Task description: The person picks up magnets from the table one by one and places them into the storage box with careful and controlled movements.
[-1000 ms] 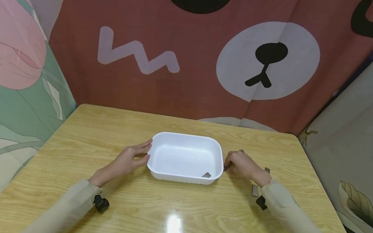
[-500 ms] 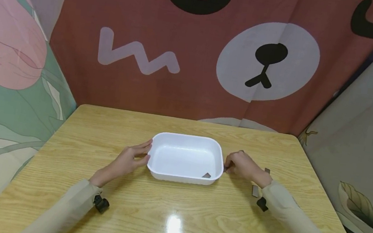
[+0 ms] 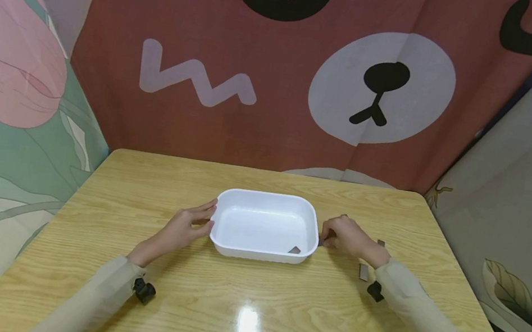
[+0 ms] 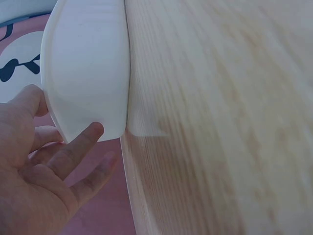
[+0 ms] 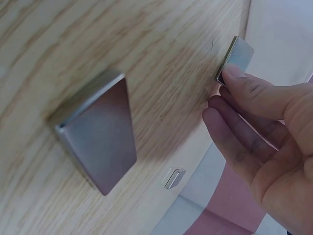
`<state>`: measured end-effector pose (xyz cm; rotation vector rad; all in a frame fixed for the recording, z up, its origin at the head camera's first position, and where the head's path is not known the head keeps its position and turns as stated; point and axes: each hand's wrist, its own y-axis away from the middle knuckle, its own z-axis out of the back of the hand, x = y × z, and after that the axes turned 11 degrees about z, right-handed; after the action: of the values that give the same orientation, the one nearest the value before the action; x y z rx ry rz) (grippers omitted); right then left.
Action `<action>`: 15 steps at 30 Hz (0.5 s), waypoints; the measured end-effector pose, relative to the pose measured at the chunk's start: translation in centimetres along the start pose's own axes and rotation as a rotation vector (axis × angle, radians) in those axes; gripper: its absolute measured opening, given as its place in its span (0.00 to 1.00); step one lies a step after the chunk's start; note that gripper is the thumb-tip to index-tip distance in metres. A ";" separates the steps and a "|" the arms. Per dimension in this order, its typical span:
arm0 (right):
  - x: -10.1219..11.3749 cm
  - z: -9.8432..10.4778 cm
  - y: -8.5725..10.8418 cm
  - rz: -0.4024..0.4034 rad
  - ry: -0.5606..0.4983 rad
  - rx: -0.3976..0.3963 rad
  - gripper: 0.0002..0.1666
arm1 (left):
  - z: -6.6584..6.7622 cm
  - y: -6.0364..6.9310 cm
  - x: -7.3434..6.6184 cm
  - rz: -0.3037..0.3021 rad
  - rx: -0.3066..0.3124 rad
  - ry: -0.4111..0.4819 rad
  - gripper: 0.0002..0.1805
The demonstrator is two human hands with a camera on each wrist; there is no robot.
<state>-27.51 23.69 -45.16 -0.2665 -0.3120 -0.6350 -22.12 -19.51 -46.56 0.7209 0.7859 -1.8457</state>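
Note:
A white rectangular tray stands on the table, one small flat silver metal block lying in its near right corner. My left hand touches the tray's left end with spread, mostly straight fingers. Just off the tray's right side, my right hand pinches another flat silver metal block between thumb and fingers. The rest of that hand's fingers are loosely bent. Under and beside the right wrist lie two more such blocks, a nearer one and a farther one.
The wooden table has a bright light reflection near its front. Behind it hangs a red-brown cloth with a cartoon face, and patterned cloths hang at both sides. A small black camera is worn on each wrist.
My right hand stays almost in place, with the pinched block showing slightly more beside the tray. The left hand and the tray have not visibly moved.

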 end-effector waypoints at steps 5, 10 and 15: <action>-0.1 0.1 0.1 0.033 0.018 -0.020 0.12 | 0.0 0.0 0.1 -0.002 0.000 0.001 0.25; -0.2 0.0 0.2 0.062 0.018 -0.043 0.13 | 0.0 0.0 0.0 0.003 -0.001 -0.002 0.25; -0.3 0.1 0.3 0.066 0.003 -0.059 0.14 | 0.0 0.0 0.0 0.005 0.002 0.004 0.25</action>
<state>-27.55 24.07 -45.24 -0.3308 -0.2811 -0.5799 -22.12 -19.50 -46.55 0.7278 0.7840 -1.8414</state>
